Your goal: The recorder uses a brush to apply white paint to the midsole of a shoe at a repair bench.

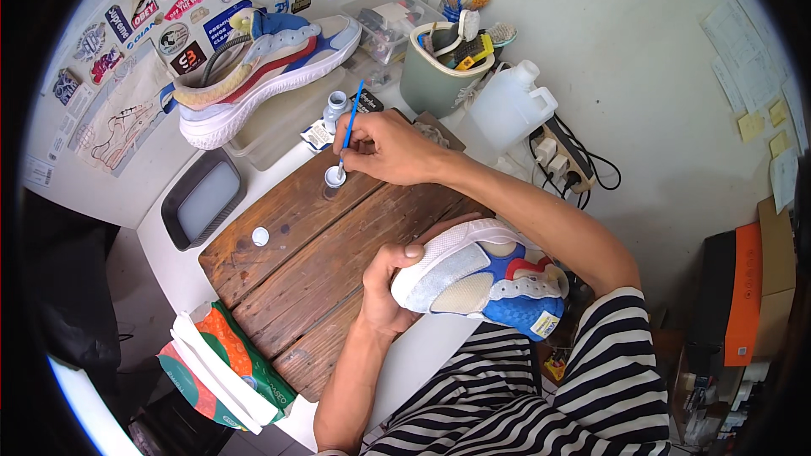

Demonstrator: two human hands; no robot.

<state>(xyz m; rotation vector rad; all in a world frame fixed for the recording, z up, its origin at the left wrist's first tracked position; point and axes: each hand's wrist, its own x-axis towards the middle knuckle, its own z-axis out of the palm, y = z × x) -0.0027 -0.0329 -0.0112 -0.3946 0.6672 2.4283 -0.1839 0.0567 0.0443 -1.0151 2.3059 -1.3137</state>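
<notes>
- An orange-green wipes packet (228, 367) is lying left of the wooden board (312, 245).
- The left hand (384, 287) is gripping a sneaker (481, 279), toe pointing toward the board.
- The right hand (389, 148) is pinching a blue brush (349, 131), tip down in a small white cap (334, 176) on the board.

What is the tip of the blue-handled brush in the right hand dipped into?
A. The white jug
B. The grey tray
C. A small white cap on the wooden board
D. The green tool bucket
C: the right hand holds the blue-handled brush with its tip down in the small white cap resting on the wooden board, while the left hand holds a sneaker.
</notes>
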